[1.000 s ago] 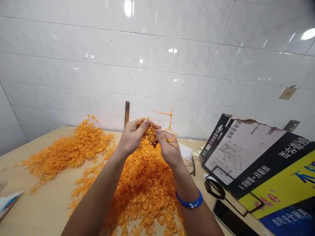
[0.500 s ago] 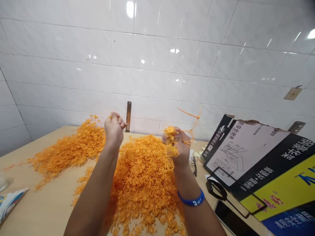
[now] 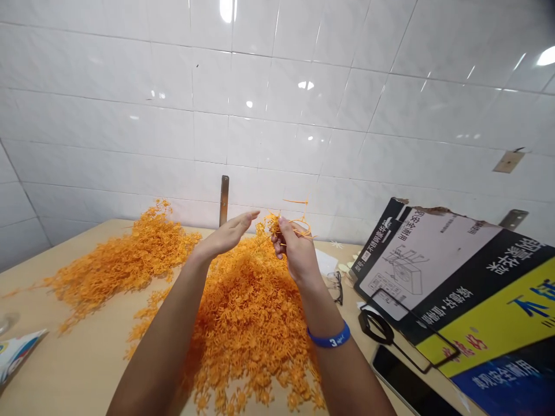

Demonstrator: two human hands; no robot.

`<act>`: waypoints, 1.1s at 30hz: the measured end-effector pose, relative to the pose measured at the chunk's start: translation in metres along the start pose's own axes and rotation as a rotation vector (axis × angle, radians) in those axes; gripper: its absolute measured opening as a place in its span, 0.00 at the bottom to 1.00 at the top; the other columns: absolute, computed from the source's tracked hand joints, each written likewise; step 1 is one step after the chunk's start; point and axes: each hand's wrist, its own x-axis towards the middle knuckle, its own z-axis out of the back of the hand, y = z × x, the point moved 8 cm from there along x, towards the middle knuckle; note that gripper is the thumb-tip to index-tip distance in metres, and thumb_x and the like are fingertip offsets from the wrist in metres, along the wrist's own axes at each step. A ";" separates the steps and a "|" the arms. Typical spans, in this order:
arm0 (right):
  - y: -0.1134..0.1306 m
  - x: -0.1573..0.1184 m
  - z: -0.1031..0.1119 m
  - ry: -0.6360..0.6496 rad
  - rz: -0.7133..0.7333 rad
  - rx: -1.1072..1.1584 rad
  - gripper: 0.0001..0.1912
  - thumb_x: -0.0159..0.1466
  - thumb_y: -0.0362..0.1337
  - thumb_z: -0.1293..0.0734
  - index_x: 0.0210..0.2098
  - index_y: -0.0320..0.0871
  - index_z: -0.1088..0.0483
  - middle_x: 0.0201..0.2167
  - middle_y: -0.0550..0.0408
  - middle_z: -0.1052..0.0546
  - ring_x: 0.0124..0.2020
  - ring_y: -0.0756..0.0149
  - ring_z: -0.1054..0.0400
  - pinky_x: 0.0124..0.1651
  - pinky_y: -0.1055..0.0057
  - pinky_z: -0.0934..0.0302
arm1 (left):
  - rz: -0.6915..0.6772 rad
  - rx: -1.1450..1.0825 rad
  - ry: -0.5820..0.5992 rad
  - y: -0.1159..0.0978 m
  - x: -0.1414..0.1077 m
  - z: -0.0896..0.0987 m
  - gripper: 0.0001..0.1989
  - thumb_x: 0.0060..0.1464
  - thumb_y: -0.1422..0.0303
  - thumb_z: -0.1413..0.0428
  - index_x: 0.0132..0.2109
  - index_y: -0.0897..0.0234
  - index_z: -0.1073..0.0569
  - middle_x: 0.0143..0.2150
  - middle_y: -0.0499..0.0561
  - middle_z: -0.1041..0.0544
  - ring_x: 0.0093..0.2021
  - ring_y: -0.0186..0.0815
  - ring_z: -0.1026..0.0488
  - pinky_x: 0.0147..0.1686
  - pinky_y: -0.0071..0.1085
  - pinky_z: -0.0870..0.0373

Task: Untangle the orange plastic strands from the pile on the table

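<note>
A big heap of small orange plastic pieces with thin legs, spider-like in shape [image 3: 251, 312], lies between my forearms. Above its far edge, my right hand [image 3: 299, 251] pinches a bunch of these orange plastic pieces [image 3: 273, 223], and a thin orange sprue [image 3: 306, 216] sticks up from the grip. My left hand [image 3: 229, 234] is open, its fingers stretched out flat and pointing toward the bunch, a short gap away. Whether anything small touches its palm is hidden. A blue wristband [image 3: 330, 336] circles my right wrist.
A second orange pile [image 3: 125, 257] spreads on the left of the table [image 3: 82, 358]. At right stand a printed cardboard box [image 3: 451, 271] and a black wire-framed stand [image 3: 377, 323], with a phone [image 3: 411, 381] and eyeglasses [image 3: 337, 288] nearby. A packet [image 3: 19, 353] lies far left.
My left hand has opened from a closed pinch and moved right, toward the bunch. My right hand has shifted left and slightly up with the orange pieces, so both hands are closer together.
</note>
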 end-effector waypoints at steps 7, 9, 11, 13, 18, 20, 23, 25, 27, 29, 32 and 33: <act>-0.001 -0.012 -0.019 0.045 -0.011 0.153 0.20 0.55 0.54 0.29 0.26 0.43 0.34 0.17 0.63 0.36 0.17 0.75 0.41 0.17 0.77 0.45 | -0.113 -0.245 0.032 -0.047 -0.008 -0.029 0.31 0.56 0.56 0.43 0.64 0.58 0.38 0.62 0.61 0.31 0.41 0.39 0.23 0.28 0.28 0.26; 0.004 -0.014 -0.023 0.086 0.057 0.094 0.21 0.59 0.56 0.33 0.26 0.44 0.34 0.16 0.63 0.36 0.16 0.74 0.42 0.17 0.76 0.47 | -0.158 -0.270 -0.016 -0.054 -0.009 -0.029 0.22 0.59 0.57 0.47 0.58 0.61 0.30 0.57 0.60 0.27 0.37 0.37 0.23 0.24 0.25 0.28; 0.010 -0.017 -0.027 0.133 0.137 -0.001 0.24 0.62 0.58 0.37 0.24 0.43 0.34 0.16 0.61 0.36 0.17 0.73 0.42 0.18 0.75 0.49 | -0.197 -0.270 -0.079 -0.057 -0.011 -0.027 0.19 0.61 0.57 0.48 0.51 0.64 0.25 0.50 0.59 0.22 0.32 0.33 0.24 0.23 0.25 0.29; 0.016 -0.020 -0.029 0.156 0.222 -0.102 0.27 0.63 0.58 0.39 0.20 0.43 0.37 0.16 0.59 0.36 0.18 0.73 0.43 0.20 0.73 0.49 | -0.208 -0.289 -0.185 -0.056 -0.012 -0.022 0.19 0.60 0.55 0.48 0.45 0.65 0.23 0.42 0.58 0.20 0.26 0.31 0.26 0.22 0.25 0.30; 0.023 -0.030 -0.032 0.182 0.343 -0.166 0.27 0.65 0.57 0.39 0.18 0.44 0.38 0.17 0.59 0.38 0.19 0.72 0.46 0.23 0.70 0.51 | -0.016 -0.629 -0.341 -0.029 -0.003 -0.017 0.21 0.56 0.49 0.46 0.34 0.66 0.28 0.23 0.49 0.26 0.17 0.28 0.34 0.16 0.24 0.37; 0.021 -0.032 -0.036 0.232 0.341 -0.096 0.27 0.65 0.56 0.40 0.18 0.44 0.40 0.17 0.60 0.40 0.19 0.72 0.48 0.24 0.70 0.53 | 0.121 -0.798 -0.448 -0.010 0.001 -0.007 0.19 0.58 0.53 0.46 0.31 0.65 0.32 0.18 0.44 0.34 0.16 0.26 0.37 0.16 0.22 0.39; 0.013 -0.026 -0.036 0.274 0.229 0.070 0.27 0.63 0.57 0.37 0.19 0.44 0.41 0.17 0.61 0.43 0.18 0.74 0.51 0.23 0.71 0.57 | 0.116 -0.743 -0.586 0.002 0.002 0.023 0.14 0.61 0.60 0.49 0.30 0.63 0.36 0.16 0.39 0.44 0.15 0.24 0.44 0.17 0.20 0.42; 0.008 -0.016 -0.030 0.228 0.125 0.141 0.27 0.59 0.58 0.33 0.19 0.44 0.41 0.17 0.63 0.44 0.18 0.75 0.53 0.22 0.72 0.59 | 0.056 -0.415 -0.570 0.000 0.001 0.040 0.11 0.60 0.62 0.49 0.31 0.63 0.34 0.18 0.41 0.42 0.17 0.25 0.45 0.18 0.22 0.44; 0.005 -0.008 -0.021 0.165 0.039 0.181 0.27 0.55 0.57 0.30 0.18 0.44 0.41 0.16 0.63 0.44 0.17 0.76 0.54 0.21 0.74 0.61 | 0.087 -0.023 -0.433 0.004 0.003 0.041 0.09 0.55 0.62 0.45 0.32 0.63 0.31 0.22 0.44 0.34 0.20 0.28 0.41 0.20 0.24 0.45; 0.003 -0.003 -0.014 0.130 -0.029 0.213 0.27 0.53 0.57 0.29 0.18 0.43 0.41 0.15 0.64 0.45 0.17 0.77 0.54 0.20 0.75 0.63 | 0.199 0.247 -0.242 0.019 0.003 0.033 0.10 0.49 0.61 0.41 0.36 0.63 0.28 0.28 0.48 0.27 0.22 0.31 0.36 0.21 0.26 0.43; 0.001 0.001 -0.007 0.103 -0.088 0.240 0.27 0.52 0.56 0.27 0.17 0.43 0.41 0.15 0.64 0.44 0.16 0.77 0.54 0.19 0.76 0.64 | 0.349 0.407 0.013 0.041 -0.001 0.016 0.33 0.40 0.55 0.36 0.55 0.61 0.30 0.42 0.57 0.21 0.31 0.40 0.26 0.24 0.28 0.37; 0.000 0.001 -0.005 0.091 -0.099 0.242 0.27 0.51 0.55 0.27 0.17 0.43 0.41 0.15 0.64 0.44 0.16 0.78 0.54 0.18 0.76 0.64 | 0.367 0.438 0.081 0.044 -0.001 0.011 0.40 0.40 0.52 0.36 0.60 0.61 0.34 0.50 0.61 0.23 0.38 0.44 0.24 0.28 0.29 0.34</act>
